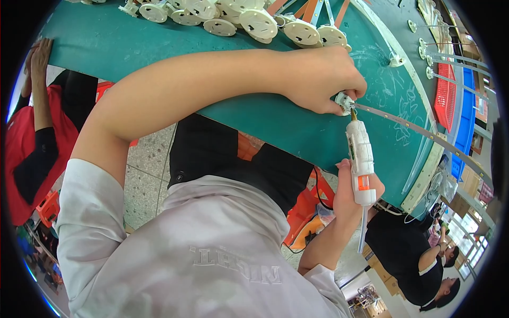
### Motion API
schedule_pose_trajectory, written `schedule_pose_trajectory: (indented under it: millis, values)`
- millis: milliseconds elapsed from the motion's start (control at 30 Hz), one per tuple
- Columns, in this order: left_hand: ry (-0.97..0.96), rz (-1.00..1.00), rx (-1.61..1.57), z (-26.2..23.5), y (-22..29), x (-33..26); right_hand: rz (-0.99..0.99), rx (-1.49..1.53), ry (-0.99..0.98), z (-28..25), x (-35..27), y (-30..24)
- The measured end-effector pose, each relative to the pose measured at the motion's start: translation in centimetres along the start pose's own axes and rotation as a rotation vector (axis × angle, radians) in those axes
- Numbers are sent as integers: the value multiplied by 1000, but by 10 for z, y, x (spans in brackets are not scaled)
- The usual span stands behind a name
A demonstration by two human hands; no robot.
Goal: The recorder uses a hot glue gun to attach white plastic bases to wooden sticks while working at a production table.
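My left hand [334, 79] pinches a small white plastic part [344, 102] over the green tabletop [254, 116]. A thin metal strip [419, 129] runs from beside that part out to the right. In my right hand [347, 185] is a white hot glue gun [361, 151], my fingers wrapped round it. Its brass nozzle [353, 114] meets the white part, touching it or very close. A clear glue stick [363, 230] pokes out of the gun's rear end.
Several cream round plastic bases [258, 24] crowd the table's far side. A red basket [445, 98] and a blue tray [465, 119] stand at the right. A person in red [45, 138] sits at the left; another in black [405, 249] is at the lower right.
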State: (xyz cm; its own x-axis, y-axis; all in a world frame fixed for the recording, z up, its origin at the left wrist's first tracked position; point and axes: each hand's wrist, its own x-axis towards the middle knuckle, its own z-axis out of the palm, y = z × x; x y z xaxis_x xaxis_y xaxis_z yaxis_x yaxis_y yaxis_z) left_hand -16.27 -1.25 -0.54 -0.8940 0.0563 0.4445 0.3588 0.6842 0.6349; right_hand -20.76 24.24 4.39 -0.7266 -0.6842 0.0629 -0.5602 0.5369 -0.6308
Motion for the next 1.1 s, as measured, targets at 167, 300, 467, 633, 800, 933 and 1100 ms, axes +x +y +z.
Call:
schedule_pose_trajectory:
  millis: [167, 300, 467, 633, 800, 933, 1100]
  values:
    - [-15, -13, 1, -2, 0, -1, 4, 18, 45, 4, 1, -2]
    - [-15, -2, -1, 0, 0, 0, 18, 6, 50, 3, -1, -2]
    - [-12, 19, 10, 0, -2, -1, -18, -36, 46, 2, 1, -7]
    - [-10, 12, 24, 1, -3, -2, -5, 28, 60, 4, 2, -8]
    - [-9, 10, 14, 0, -2, 2, 15, -20, 49, 1, 1, -6]
    - [17, 36, 10, 0, -3, 1, 11, -21, 68, 3, 1, -7]
    - [9, 28, 10, 0, -2, 1, -66, -118, 32, 2, -3, -3]
